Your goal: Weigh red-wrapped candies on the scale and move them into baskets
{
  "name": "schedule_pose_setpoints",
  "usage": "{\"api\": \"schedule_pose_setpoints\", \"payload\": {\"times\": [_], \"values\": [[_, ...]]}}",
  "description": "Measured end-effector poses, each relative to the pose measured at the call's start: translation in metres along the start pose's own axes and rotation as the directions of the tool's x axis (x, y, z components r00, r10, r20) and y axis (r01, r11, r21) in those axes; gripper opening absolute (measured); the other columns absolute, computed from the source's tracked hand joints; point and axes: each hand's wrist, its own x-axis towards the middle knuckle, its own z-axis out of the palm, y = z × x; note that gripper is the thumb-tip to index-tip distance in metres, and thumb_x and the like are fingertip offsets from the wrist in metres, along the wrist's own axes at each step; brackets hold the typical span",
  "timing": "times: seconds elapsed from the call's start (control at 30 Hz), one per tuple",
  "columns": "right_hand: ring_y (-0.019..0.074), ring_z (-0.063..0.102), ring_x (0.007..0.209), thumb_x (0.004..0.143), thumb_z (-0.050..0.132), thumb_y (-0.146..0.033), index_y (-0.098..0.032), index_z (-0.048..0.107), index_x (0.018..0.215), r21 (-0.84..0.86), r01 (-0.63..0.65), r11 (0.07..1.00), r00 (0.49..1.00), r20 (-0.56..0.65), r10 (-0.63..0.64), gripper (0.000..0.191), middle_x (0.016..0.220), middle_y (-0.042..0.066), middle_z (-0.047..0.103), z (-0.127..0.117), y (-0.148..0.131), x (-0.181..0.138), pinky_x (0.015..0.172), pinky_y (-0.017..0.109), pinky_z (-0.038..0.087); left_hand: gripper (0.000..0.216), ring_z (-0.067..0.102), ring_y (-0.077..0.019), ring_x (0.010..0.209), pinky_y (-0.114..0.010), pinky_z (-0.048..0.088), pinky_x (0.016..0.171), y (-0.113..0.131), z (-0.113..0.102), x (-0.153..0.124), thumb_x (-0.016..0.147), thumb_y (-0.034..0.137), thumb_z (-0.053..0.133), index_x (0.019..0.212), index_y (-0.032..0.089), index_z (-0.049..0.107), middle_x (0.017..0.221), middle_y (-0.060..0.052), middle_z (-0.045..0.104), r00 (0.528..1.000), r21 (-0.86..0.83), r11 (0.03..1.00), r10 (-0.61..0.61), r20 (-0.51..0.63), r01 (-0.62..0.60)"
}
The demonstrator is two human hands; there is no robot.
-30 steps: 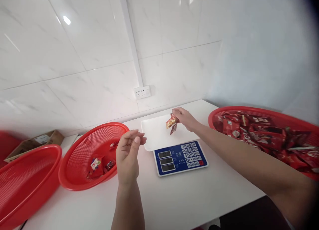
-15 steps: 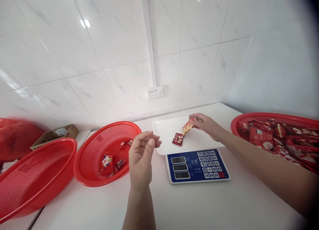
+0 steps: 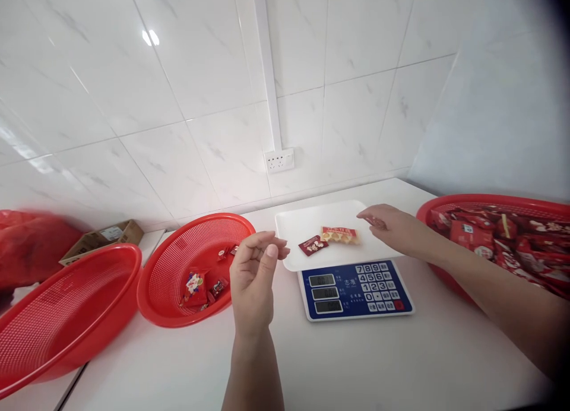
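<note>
- Left hand (image 3: 253,277): raised clear of the table (image 3: 356,363), forearm coming up from the near edge, back of hand toward the camera.
- Fingers curled in, thumb tip met with index tip; nothing seen between them. Placed just right of the middle basket (image 3: 157,292), near left of the scale (image 3: 356,289).
- Right hand (image 3: 396,228): arm stretched in from the near right, palm down, low over the right edge of the tray (image 3: 298,221).
- Fingertips pinched together on a small packet (image 3: 375,222), red, held just above the tray's far right part.
- Lying flat on the tray: tan packet (image 3: 339,235) about centre, red packet (image 3: 313,245) just left of it, nearly touching. Both apart from the hand.
- Tray seated on the scale, keypad and displays on the near side.
- Right basket (image 3: 490,200): heaped with red packets, right forearm crossing in front of its left rim.
- Middle basket: a few packets at the bottom. Left basket (image 3: 66,316) beside it, rims close.
</note>
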Motion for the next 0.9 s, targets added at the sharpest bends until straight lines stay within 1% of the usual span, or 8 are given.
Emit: {"api": "schedule_pose_setpoints", "payload": {"times": [0.1,0.17,0.3,0.43,0.6,0.7,0.8,0.9], "values": [[0.0278,0.057,0.109,0.075,0.043,-0.022,-0.024,0.063,0.104,0.079,0.001,0.997,0.995,-0.102,0.008,0.035,0.118,0.007,0.062,-0.005,-0.001,-0.007,0.093,0.043,0.046,0.014,0.065,-0.0134,0.075,-0.029,0.055,0.072,0.001,0.000,-0.001,0.083,0.030,0.064,0.095,0.023,0.067,0.084,-0.003,0.068,1.000,0.004,1.000,-0.001,0.000,0.001],[0.0278,0.061,0.101,0.077,0.049,-0.026,-0.028,0.061,0.112,0.156,-0.062,0.986,0.988,-0.127,0.083,0.037,0.115,0.005,0.064,-0.008,-0.002,-0.013,0.089,0.045,0.048,0.014,0.065,-0.0132,0.075,-0.029,0.055,0.072,0.001,0.000,-0.001,0.084,0.030,0.063,0.096,0.023,0.067,0.083,-0.002,0.068,1.000,0.009,1.000,0.006,0.006,-0.006],[0.0249,0.066,0.084,0.075,0.059,-0.037,-0.030,0.047,0.133,0.355,-0.180,0.917,0.975,-0.058,0.214,0.059,0.093,0.002,0.070,-0.005,-0.007,-0.024,0.080,0.041,0.052,0.015,0.065,-0.0129,0.075,-0.028,0.056,0.073,0.001,0.002,-0.001,0.084,0.031,0.063,0.096,0.023,0.067,0.084,-0.003,0.068,0.999,0.028,1.000,0.006,0.042,-0.007],[0.0248,0.066,0.088,0.074,0.063,-0.037,-0.026,0.040,0.139,0.448,-0.190,0.874,0.978,0.006,0.209,0.070,0.097,0.004,0.070,0.010,-0.011,-0.031,0.081,0.040,0.051,0.014,0.066,-0.0128,0.078,-0.026,0.056,0.073,0.002,0.005,-0.003,0.085,0.030,0.062,0.096,0.023,0.067,0.082,-0.002,0.069,0.996,0.050,0.999,0.007,0.084,-0.012],[0.0225,0.066,0.090,0.077,0.059,-0.035,-0.029,0.040,0.138,0.468,-0.251,0.848,0.967,0.167,0.194,0.065,0.108,0.003,0.068,0.028,-0.026,-0.033,0.083,0.038,0.052,0.014,0.065,-0.0130,0.077,-0.027,0.055,0.073,0.004,0.007,-0.004,0.085,0.029,0.062,0.095,0.021,0.067,0.082,-0.003,0.069,0.993,0.087,0.996,-0.004,0.122,-0.007],[0.0222,0.064,0.099,0.078,0.057,-0.035,-0.029,0.037,0.139,0.494,-0.186,0.850,0.979,0.166,0.117,0.065,0.127,0.004,0.060,0.036,-0.032,-0.031,0.089,0.037,0.050,0.015,0.065,-0.0142,0.077,-0.028,0.056,0.073,0.004,0.007,-0.005,0.084,0.031,0.063,0.095,0.020,0.067,0.082,-0.004,0.068,0.993,0.100,0.995,-0.020,0.114,0.009],[0.0254,0.056,0.115,0.080,0.054,-0.034,-0.027,0.038,0.138,0.365,-0.124,0.923,0.989,0.118,0.086,0.060,0.134,0.004,0.054,0.042,-0.031,-0.029,0.099,0.041,0.044,0.014,0.064,-0.0138,0.077,-0.028,0.055,0.073,0.003,0.007,-0.004,0.084,0.031,0.063,0.095,0.022,0.067,0.081,-0.003,0.067,0.994,0.096,0.995,-0.002,0.111,-0.009],[0.0270,0.050,0.122,0.082,0.049,-0.031,-0.026,0.049,0.131,0.221,-0.053,0.974,0.998,0.034,0.046,0.049,0.134,0.005,0.054,0.044,-0.026,-0.029,0.103,0.044,0.040,0.022,0.064,-0.0151,0.085,-0.032,0.054,0.080,0.003,0.006,-0.003,0.087,0.030,0.059,0.108,0.027,0.061,0.097,-0.004,0.065,0.993,0.077,0.993,0.096,-0.070,-0.091]]}}
